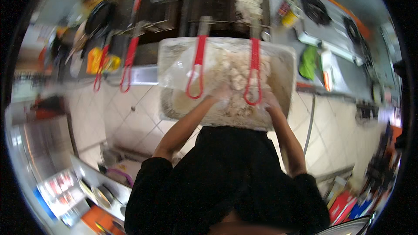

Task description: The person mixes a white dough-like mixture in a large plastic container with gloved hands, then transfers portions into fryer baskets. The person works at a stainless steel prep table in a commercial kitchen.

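Both my hands are down in a large rectangular tub point(292, 68) of pale flour-like coating. My left hand point(222, 92) is blurred and dusted white, at the left side of a heap of coated, lumpy food pieces point(238, 71). On the heap's right side is my right hand point(267, 99), close to a red looped handle point(255, 55). Motion blur hides the fingers of both hands, so any grip is unclear. A second red handle point(200, 50) also reaches over the tub. A translucent plastic sheet or bag point(183, 67) lies in the tub's left part.
Beyond the tub, a fryer basket holds pale coated pieces point(249, 3) over the dark fryer point(212, 0). More red handles point(131, 52) stick out at left. A gas burner point(315, 9), a yellow can point(291, 16) and a green cloth point(308, 62) are at right.
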Demonstrator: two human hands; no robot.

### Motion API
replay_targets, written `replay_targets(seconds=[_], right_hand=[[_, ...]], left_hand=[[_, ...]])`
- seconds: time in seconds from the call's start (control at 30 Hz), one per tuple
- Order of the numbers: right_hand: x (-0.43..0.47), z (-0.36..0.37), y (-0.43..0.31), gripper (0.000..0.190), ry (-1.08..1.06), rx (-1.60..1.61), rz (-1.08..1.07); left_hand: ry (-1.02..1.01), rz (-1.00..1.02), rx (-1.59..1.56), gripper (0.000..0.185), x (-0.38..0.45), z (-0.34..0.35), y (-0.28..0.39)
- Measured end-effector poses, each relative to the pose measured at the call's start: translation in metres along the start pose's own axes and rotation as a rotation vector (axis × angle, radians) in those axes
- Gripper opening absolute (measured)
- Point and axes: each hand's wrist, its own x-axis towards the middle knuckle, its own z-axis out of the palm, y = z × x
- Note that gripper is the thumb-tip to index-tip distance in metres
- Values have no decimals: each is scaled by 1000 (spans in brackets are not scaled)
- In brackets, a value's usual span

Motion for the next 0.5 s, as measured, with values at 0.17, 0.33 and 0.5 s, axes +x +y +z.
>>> replay_targets(seconds=[0.17,0.33,0.5], right_hand=[[25,-26,-67,37,34,784,117],[65,3,-91,37,7,409,162],[86,19,-85,36,-30,249,167]], left_hand=[[166,109,-140,86,14,16,21],[361,117,-221,84,31,6,26],[451,120,-255,82,41,-7,21]])
